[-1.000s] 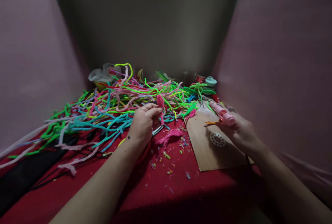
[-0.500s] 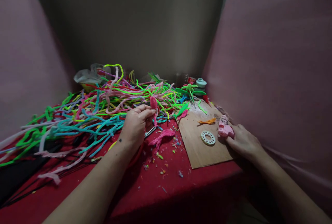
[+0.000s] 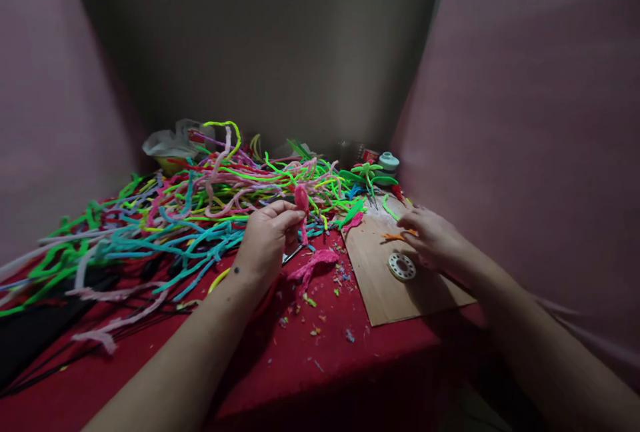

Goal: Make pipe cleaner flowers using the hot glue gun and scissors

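My left hand (image 3: 267, 239) pinches a pink fuzzy pipe-cleaner piece (image 3: 301, 199) with a rounded, petal-like top, held upright. Below it on the red cloth lies another pink fuzzy piece (image 3: 315, 265) with split ends. My right hand (image 3: 440, 242) hovers over the cardboard (image 3: 395, 302), its fingers stretched forward and apart, with nothing visible in them. Its fingertips are close to an orange fuzzy piece (image 3: 395, 237) and a bent green pipe cleaner (image 3: 389, 207). A white ring with holes (image 3: 402, 267) lies just left of this hand. The pink tool is hidden from view.
A big tangle of coloured pipe cleaners (image 3: 200, 232) covers the left and back of the red cloth (image 3: 300, 392). At the back right stand a green pipe-cleaner flower (image 3: 367, 171) and a pale green jar (image 3: 388, 162). Fuzz scraps (image 3: 343, 279) are scattered beside the cardboard.
My right hand has moved left and forward over the cardboard, and the pink tool seen at its fingers is out of sight. My left hand keeps the pink piece, barely shifted.
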### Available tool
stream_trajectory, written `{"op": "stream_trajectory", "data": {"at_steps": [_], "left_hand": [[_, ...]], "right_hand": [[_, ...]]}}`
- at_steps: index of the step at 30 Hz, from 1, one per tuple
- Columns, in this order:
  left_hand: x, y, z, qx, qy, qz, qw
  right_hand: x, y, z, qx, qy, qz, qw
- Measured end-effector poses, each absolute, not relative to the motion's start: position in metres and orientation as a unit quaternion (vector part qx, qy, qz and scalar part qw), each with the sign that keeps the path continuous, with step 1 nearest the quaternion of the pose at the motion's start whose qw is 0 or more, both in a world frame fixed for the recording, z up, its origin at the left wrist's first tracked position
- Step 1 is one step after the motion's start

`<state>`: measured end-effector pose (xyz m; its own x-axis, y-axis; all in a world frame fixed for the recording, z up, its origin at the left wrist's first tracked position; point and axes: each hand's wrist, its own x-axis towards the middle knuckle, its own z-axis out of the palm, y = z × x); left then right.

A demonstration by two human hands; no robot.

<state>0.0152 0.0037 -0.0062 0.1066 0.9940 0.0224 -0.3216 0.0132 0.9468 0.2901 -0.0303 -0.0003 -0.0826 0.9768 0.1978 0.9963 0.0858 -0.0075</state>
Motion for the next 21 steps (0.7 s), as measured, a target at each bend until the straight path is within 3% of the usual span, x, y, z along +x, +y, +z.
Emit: {"op": "stream_trajectory", "data": {"at_steps": [3, 11, 18, 21], "left_hand": [[0.015, 0.003, -0.006, 0.446, 0.378, 0.547, 0.599], [0.016, 0.002, -0.004, 0.441, 0.377, 0.549, 0.601], [0.016, 0.003, -0.007, 0.445, 0.376, 0.541, 0.607], [0.018, 0.002, -0.009, 0.448, 0.365, 0.537, 0.614]], "right_hand": [[0.259, 0.007, 0.004, -0.689, -0.723, 0.003, 0.045], [0.219, 0.060, -0.016, -0.716, -0.688, 0.055, 0.107], [0.232, 0.048, -0.012, -0.691, -0.660, 0.111, 0.274], [0.231, 0.035, -0.007, -0.592, -0.636, 0.253, 0.425]]}}
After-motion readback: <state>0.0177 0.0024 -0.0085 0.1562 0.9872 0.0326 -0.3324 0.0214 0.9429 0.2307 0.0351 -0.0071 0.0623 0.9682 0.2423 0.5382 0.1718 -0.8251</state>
